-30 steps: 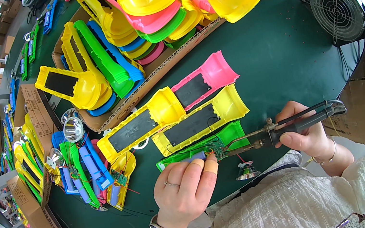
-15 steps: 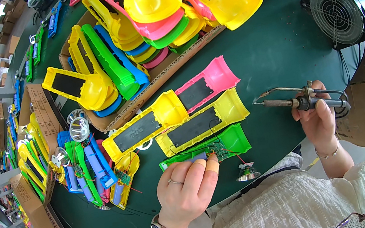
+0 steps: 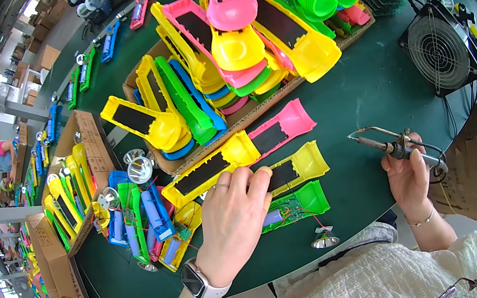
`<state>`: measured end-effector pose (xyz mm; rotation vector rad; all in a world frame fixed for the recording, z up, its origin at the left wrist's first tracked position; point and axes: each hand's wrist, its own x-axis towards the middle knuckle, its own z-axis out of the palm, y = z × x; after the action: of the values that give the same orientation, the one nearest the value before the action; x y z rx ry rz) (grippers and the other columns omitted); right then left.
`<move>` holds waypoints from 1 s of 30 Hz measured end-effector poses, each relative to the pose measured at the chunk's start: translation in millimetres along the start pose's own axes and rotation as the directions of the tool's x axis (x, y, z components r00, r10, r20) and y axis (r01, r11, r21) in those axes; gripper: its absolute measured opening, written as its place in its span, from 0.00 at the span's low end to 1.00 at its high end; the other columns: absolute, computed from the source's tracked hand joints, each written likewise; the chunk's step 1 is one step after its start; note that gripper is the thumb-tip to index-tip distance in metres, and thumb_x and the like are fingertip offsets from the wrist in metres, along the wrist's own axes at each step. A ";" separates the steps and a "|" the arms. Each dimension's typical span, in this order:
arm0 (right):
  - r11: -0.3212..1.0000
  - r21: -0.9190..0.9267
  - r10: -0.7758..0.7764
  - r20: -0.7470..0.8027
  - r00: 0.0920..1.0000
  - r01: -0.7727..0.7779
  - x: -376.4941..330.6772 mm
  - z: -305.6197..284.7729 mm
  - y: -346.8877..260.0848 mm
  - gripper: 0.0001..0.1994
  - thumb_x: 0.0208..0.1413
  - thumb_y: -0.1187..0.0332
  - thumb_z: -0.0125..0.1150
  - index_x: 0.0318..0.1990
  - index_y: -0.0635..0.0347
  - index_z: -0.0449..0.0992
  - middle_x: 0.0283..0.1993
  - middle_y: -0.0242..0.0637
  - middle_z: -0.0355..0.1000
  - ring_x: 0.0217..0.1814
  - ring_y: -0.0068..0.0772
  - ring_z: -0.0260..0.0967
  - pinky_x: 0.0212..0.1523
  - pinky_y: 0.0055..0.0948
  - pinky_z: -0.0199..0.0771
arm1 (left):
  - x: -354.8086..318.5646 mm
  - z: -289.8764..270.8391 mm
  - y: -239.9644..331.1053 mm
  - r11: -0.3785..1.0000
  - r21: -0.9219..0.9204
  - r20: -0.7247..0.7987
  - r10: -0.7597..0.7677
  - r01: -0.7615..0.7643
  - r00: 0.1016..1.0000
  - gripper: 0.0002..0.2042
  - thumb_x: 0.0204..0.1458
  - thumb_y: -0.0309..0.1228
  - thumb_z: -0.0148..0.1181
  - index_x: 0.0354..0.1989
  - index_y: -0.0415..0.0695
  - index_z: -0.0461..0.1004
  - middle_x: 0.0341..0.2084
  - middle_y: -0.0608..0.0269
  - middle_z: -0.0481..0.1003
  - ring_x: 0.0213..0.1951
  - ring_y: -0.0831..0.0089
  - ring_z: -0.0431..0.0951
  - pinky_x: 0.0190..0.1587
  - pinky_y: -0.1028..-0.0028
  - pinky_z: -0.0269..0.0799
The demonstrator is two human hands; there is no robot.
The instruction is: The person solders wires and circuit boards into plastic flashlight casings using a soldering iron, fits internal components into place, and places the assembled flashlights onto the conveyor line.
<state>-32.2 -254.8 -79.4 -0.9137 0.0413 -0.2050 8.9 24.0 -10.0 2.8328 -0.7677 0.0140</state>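
Yellow casing [image 3: 310,163] is being partly covered by nearer left hand [image 3: 234,213], grasp unclear | long axis is being extended rightward from there | soldering iron [image 3: 400,150] is being gripped by right hand [image 3: 409,177]

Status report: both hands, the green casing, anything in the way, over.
Left hand over a yellow casing, contact unclear. Right hand holding soldering iron, tip off green casing. Circuit board exposed. Left hand hides casing's left end.
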 end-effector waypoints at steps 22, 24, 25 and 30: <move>0.995 0.088 0.037 -0.017 0.999 -0.036 2.4 2.0 4.0 0.10 0.56 0.63 0.52 0.41 0.53 0.61 0.34 0.29 0.65 0.35 0.23 0.63 0.37 0.28 0.62 | -67.2 14.2 13.0 0.999 0.012 -0.027 0.033 -0.033 0.999 0.36 0.33 0.36 0.66 0.55 0.40 0.60 0.40 0.58 0.66 0.42 0.61 0.67 0.43 0.65 0.65; 0.996 0.081 0.033 -0.065 0.997 -0.028 2.7 -6.0 10.5 0.11 0.56 0.63 0.52 0.42 0.52 0.61 0.33 0.27 0.64 0.34 0.21 0.62 0.35 0.26 0.61 | -73.9 5.9 9.4 0.996 -0.071 -0.001 -0.063 0.062 0.998 0.33 0.36 0.34 0.66 0.53 0.40 0.60 0.38 0.56 0.67 0.39 0.58 0.69 0.42 0.64 0.66; 0.997 0.072 0.023 -0.027 0.999 -0.021 2.1 -14.7 9.2 0.11 0.56 0.62 0.52 0.42 0.52 0.61 0.33 0.27 0.63 0.32 0.19 0.61 0.34 0.24 0.59 | -77.5 0.7 3.8 0.984 -0.145 -0.092 -0.119 0.104 0.989 0.31 0.37 0.34 0.66 0.52 0.39 0.61 0.38 0.53 0.67 0.39 0.56 0.69 0.42 0.64 0.66; 0.998 0.062 -0.001 -0.047 0.999 0.003 -1.6 -28.9 12.1 0.12 0.58 0.64 0.50 0.46 0.54 0.61 0.37 0.26 0.64 0.33 0.16 0.59 0.34 0.21 0.58 | -103.7 -76.1 -65.9 0.818 -0.302 -0.512 -0.572 0.489 0.641 0.22 0.42 0.32 0.62 0.44 0.35 0.62 0.36 0.44 0.70 0.38 0.50 0.72 0.41 0.63 0.68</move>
<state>-35.3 -269.9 -106.7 -0.8467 0.0766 -0.2282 -44.3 146.5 45.1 2.5611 0.2139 0.6828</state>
